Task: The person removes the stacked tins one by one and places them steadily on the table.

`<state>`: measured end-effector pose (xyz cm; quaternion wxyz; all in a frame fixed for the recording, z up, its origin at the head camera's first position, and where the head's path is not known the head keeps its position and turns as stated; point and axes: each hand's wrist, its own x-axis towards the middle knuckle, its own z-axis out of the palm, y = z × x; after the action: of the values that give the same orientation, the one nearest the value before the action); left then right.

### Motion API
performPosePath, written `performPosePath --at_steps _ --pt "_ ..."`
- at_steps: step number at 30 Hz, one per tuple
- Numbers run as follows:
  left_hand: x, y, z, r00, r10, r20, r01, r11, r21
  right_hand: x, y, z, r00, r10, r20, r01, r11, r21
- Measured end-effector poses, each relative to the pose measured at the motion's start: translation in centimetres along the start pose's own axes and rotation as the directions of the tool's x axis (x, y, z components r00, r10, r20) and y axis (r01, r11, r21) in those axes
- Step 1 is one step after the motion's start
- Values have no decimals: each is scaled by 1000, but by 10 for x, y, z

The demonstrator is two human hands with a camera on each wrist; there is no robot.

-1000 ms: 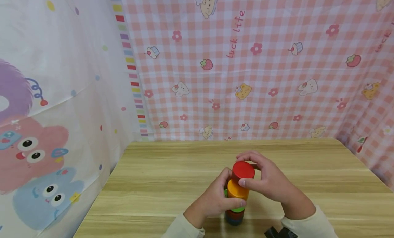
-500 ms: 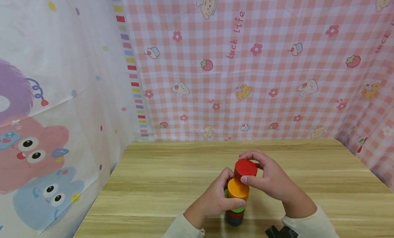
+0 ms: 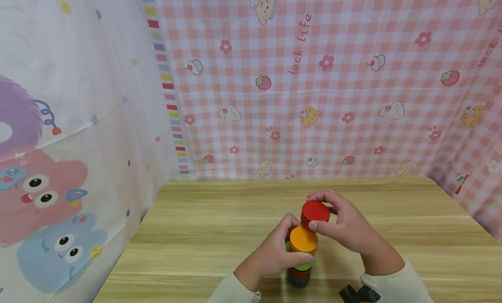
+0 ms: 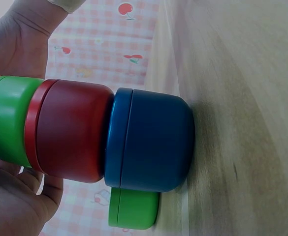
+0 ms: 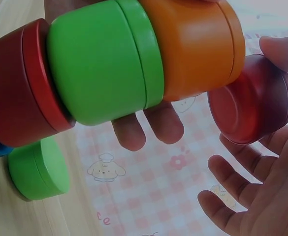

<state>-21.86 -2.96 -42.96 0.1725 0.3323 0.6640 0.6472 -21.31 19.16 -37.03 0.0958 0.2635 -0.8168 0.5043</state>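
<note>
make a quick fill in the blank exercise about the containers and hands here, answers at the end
1. The right hand holds a loose container coloured ____.
2. The left hand grips a stack whose bottom container is coloured ____.
3. The orange container is at the ____ of the stack.
4. The separate green container stands on the ____.

Missing words: red, blue, top, table.

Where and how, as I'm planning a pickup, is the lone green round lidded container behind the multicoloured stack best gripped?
Pinch the green container across its round wall, probably from the far side: it stands upright on the wood-grain table, and the stack and left hand block the near side.
</note>
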Motion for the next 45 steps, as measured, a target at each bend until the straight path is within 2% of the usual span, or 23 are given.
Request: performPosePath --at_steps 11,29,45 --pt "0 0 -1 1000 -14 -6 14 1000 15 0 5 -3 999 50 -8 -49 999 20" --pt "0 -1 -1 1000 -14 -6 14 1000 11 2 12 -7 997 71 -26 -71 997 17" --pt "0 -1 -1 1000 -13 -2 13 1000 13 2 17 -6 993 120 -13 -119 990 71"
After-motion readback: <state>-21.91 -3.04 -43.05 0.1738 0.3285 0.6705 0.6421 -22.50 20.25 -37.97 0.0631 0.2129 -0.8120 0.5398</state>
